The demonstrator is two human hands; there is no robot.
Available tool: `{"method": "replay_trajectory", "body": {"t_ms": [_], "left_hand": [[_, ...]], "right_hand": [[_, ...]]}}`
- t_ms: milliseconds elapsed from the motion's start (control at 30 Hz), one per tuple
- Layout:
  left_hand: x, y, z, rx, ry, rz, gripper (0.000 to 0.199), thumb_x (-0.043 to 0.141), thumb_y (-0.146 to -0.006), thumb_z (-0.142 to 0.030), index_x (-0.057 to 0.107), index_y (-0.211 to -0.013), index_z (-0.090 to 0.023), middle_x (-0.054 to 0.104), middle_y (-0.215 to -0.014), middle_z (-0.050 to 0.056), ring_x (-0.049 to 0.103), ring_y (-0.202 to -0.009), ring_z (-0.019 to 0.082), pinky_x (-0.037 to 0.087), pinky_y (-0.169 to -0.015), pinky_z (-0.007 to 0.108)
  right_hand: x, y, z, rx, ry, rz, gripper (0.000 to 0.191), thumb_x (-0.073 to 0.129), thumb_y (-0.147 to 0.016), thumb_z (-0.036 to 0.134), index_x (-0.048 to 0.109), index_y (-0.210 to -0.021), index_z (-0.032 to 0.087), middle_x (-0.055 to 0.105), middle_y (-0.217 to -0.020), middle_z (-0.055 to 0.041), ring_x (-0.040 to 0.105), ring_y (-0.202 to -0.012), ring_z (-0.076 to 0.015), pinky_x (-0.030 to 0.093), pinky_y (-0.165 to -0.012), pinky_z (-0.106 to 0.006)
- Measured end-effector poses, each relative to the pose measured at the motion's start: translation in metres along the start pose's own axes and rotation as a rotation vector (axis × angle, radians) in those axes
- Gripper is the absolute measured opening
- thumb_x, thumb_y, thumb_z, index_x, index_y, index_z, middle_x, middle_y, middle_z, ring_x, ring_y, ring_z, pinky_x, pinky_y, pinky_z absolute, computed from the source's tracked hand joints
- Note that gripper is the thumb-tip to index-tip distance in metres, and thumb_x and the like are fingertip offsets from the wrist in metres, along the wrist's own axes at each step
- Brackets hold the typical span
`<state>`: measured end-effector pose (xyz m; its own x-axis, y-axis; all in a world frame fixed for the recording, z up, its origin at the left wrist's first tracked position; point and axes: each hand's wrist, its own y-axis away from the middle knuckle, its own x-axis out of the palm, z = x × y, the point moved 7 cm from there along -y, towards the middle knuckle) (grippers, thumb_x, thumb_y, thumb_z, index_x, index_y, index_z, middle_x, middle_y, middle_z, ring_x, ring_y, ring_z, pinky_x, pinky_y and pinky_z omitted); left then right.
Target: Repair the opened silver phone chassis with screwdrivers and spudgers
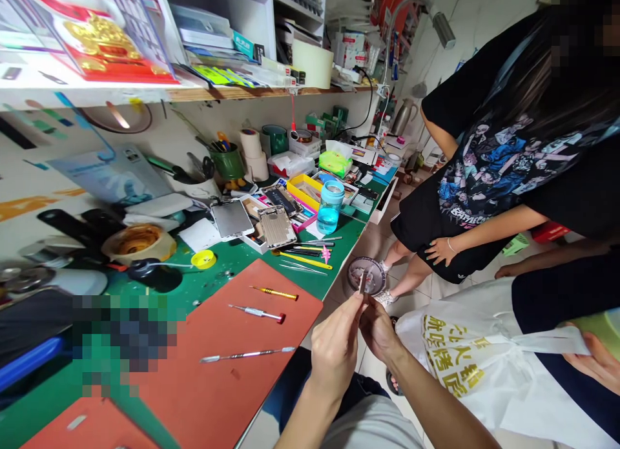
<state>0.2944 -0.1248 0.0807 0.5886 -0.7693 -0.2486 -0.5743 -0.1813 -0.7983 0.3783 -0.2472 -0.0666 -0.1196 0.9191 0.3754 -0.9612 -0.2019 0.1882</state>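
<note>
Three hand tools lie on the orange repair mat [227, 378] at near left: a yellow-handled screwdriver [274, 293], a red-capped screwdriver [256, 313] and a steel spudger [247, 355]. Farther along the green workbench [227, 258], a phone front panel [232, 218] and a gold phone back housing [277, 226] rest side by side, just left of a blue water bottle [330, 207]. At centre, the left hand [334, 345] is closed at the fingertips, grasping a narrow metal strip [362, 283] upright above the near bench edge. The right hand [380, 329] curls against it; whether it also grips the strip cannot be determined. A round dish [351, 274] lies beyond the strip, past the bench edge. To the right, a person in a black printed T-shirt [484, 177] stands at far right, and a white plastic bag with yellow print [484, 397] occupies the near right.
</note>
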Motion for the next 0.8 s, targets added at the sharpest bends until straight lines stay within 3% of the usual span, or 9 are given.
{"method": "replay_trajectory", "body": {"t_ms": [100, 300, 467, 633, 800], "left_hand": [[0.001, -0.001, 0.000, 0.017, -0.001, 0.004, 0.060, 0.065, -0.097, 0.004, 0.062, -0.153, -0.018, 0.080, -0.127, 0.014, 0.082, -0.110, 0.027, 0.069, -0.096, 0.034], [0.002, -0.004, 0.001, 0.054, -0.024, 0.025, 0.053, 0.062, -0.097, 0.006, 0.067, -0.145, -0.016, 0.081, -0.125, 0.015, 0.081, -0.112, 0.025, 0.067, -0.096, 0.032], [0.000, -0.010, -0.005, 0.108, -0.164, 0.060, 0.042, 0.055, -0.102, 0.004, 0.070, -0.137, -0.013, 0.080, -0.121, 0.015, 0.080, -0.109, 0.023, 0.064, -0.092, 0.030], [0.002, -0.015, -0.008, 0.135, -0.300, 0.086, 0.037, 0.051, -0.103, 0.004, 0.070, -0.132, -0.010, 0.079, -0.106, 0.013, 0.079, -0.090, 0.021, 0.058, -0.076, 0.028], [0.001, -0.004, -0.005, 0.087, -0.222, 0.082, 0.042, 0.052, -0.104, 0.004, 0.064, -0.141, -0.011, 0.078, -0.108, 0.012, 0.077, -0.089, 0.018, 0.056, -0.078, 0.026]], "right_hand": [[-0.004, -0.001, 0.001, -0.023, 0.040, -0.016, 0.032, 0.071, -0.100, 0.051, 0.070, -0.096, 0.019, 0.068, -0.082, -0.0003, 0.065, -0.070, -0.0159, 0.057, -0.066, -0.032], [-0.008, 0.001, 0.014, -0.053, 0.095, -0.047, 0.007, 0.074, -0.083, 0.047, 0.076, -0.081, 0.040, 0.076, -0.079, -0.0079, 0.074, -0.089, -0.0327, 0.055, -0.068, -0.048], [-0.007, 0.003, 0.018, -0.042, 0.075, -0.059, 0.007, 0.078, -0.079, 0.048, 0.077, -0.081, 0.041, 0.080, -0.083, -0.0097, 0.076, -0.098, -0.0357, 0.057, -0.071, -0.052], [-0.005, 0.007, 0.020, -0.028, 0.025, -0.070, 0.013, 0.084, -0.071, 0.048, 0.079, -0.082, 0.043, 0.084, -0.095, -0.0086, 0.077, -0.110, -0.0363, 0.061, -0.084, -0.052], [-0.004, 0.008, 0.024, -0.024, -0.053, -0.087, 0.018, 0.084, -0.066, 0.043, 0.080, -0.083, 0.043, 0.086, -0.094, -0.0061, 0.078, -0.114, -0.0363, 0.061, -0.094, -0.053]]}}
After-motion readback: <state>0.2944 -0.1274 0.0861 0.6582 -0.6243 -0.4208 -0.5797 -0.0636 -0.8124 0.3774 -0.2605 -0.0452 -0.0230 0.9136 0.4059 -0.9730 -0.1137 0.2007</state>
